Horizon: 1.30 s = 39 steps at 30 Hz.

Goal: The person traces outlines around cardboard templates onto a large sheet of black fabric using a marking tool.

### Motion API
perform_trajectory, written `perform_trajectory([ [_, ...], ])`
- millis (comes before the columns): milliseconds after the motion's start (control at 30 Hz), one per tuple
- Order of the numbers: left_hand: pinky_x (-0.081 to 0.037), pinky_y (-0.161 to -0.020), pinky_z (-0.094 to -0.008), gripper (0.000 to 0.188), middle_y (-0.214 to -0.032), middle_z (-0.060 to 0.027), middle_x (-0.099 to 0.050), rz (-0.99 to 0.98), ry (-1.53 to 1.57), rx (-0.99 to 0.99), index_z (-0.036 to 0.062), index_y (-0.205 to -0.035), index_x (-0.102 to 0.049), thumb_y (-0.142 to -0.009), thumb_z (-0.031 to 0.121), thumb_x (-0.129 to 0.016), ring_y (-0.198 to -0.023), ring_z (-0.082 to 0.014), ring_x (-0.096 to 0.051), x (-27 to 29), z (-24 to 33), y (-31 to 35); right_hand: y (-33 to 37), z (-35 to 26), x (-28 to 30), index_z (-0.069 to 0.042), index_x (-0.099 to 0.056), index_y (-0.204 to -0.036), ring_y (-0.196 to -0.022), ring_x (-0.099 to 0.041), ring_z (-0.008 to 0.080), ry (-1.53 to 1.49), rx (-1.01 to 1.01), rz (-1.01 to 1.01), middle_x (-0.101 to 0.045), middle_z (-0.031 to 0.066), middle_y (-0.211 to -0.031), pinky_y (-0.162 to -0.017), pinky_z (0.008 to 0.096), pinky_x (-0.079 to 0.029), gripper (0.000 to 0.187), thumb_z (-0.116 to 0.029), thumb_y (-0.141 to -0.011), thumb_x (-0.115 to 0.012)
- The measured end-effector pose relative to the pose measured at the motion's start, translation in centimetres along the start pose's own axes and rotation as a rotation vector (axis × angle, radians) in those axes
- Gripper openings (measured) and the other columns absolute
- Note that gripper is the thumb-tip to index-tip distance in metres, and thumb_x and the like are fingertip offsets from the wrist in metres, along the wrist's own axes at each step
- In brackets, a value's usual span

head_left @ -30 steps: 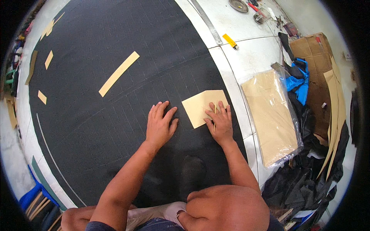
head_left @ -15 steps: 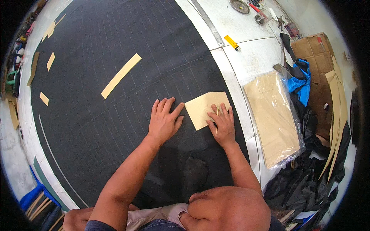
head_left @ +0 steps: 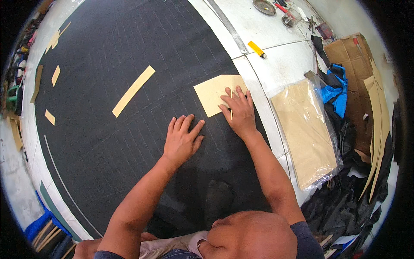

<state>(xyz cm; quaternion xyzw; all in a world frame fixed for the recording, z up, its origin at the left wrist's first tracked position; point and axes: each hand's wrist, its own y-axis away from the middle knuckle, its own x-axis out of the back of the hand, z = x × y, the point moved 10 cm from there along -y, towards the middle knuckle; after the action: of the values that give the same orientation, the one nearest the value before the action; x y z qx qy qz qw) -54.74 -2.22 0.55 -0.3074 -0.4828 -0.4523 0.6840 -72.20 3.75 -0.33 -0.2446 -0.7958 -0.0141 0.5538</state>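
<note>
A large dark fabric (head_left: 108, 151) marked with rows of thin pale lines lies spread out below me. My left hand (head_left: 183, 136) rests flat on it near the middle, fingers apart, holding nothing. Farther right, my right hand (head_left: 238, 108) presses on a cream card pattern piece (head_left: 209, 95) with angled edges. A thin pale stick (head_left: 232, 113) is tucked between that hand's fingers; whether it is a marking tool I cannot tell. The hand hides part of the card's right side. To the left lies a long cream card strip (head_left: 133, 91).
Smaller card pieces (head_left: 56, 76) lie along the fabric's left side. On the tiles at right are a metal ruler (head_left: 233, 32), a yellow lighter (head_left: 257, 49), a glass (head_left: 291, 18) and a clear bag of brown paper (head_left: 304, 134). Cardboard (head_left: 351, 86) stands beyond.
My right hand and the card pattern piece have moved farther away and slightly left, the stick staying in the fingers. My left hand has barely moved.
</note>
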Motion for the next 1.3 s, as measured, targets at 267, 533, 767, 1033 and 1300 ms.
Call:
perform_trajectory([
  [267,-0.035,-0.119,-0.0573,0.053,-0.143,-0.0157,-0.055,-0.007,-0.003,-0.006,0.0185,-0.142,-0.062,-0.093,0.032,-0.072,-0.136,-0.0369,-0.049,0.1,0.1,0.1,0.3,-1.0,-1.1,-0.013,-0.069,-0.123,-0.142,-0.048,0.0409,-0.003,0.002,0.005,-0.064,0.0104,-0.142,-0.119,0.0627,-0.030,0.031,-0.030,-0.098,-0.069],
  [533,-0.035,-0.119,-0.0576,0.053,-0.143,-0.0159,-0.055,0.008,-0.003,-0.008,0.0195,-0.143,-0.061,-0.092,0.031,-0.073,-0.136,-0.0374,-0.049,0.0,0.1,0.0,-0.2,-1.2,-1.2,-0.013,-0.070,-0.122,-0.142,-0.048,0.0400,0.007,0.022,0.019,-0.064,0.0096,-0.142,-0.119,0.0617,-0.031,0.031,-0.029,-0.096,-0.071],
  [767,-0.035,-0.119,-0.0580,0.053,-0.143,-0.0160,-0.054,0.017,0.003,-0.003,0.0193,-0.142,-0.061,-0.092,0.031,-0.073,-0.136,-0.0373,-0.050,0.1,0.1,-0.1,0.0,-1.2,-1.2,-0.013,-0.070,-0.123,-0.142,-0.048,0.0399,-0.005,0.050,0.004,-0.064,0.0097,-0.143,-0.119,0.0617,-0.030,0.032,-0.029,-0.096,-0.071],
  [1033,-0.034,-0.119,-0.0579,0.053,-0.143,-0.0162,-0.054,0.007,0.009,0.009,0.0192,-0.142,-0.061,-0.092,0.031,-0.073,-0.137,-0.0376,-0.049,0.0,0.0,0.0,0.2,-1.5,-1.1,-0.013,-0.069,-0.124,-0.143,-0.047,0.0398,-0.008,0.038,-0.014,-0.064,0.0103,-0.143,-0.120,0.0614,-0.030,0.032,-0.030,-0.097,-0.070],
  [1300,-0.032,-0.121,-0.0582,0.052,-0.145,-0.0166,-0.054,0.012,0.015,0.011,0.0197,-0.144,-0.061,-0.094,0.030,-0.071,-0.138,-0.0389,-0.048,-0.3,0.0,0.3,1.4,-0.1,-0.3,-0.012,-0.069,-0.124,-0.143,-0.047,0.0401,0.022,0.024,-0.054,-0.063,0.0095,-0.145,-0.120,0.0631,-0.028,0.033,-0.032,-0.098,-0.069],
])
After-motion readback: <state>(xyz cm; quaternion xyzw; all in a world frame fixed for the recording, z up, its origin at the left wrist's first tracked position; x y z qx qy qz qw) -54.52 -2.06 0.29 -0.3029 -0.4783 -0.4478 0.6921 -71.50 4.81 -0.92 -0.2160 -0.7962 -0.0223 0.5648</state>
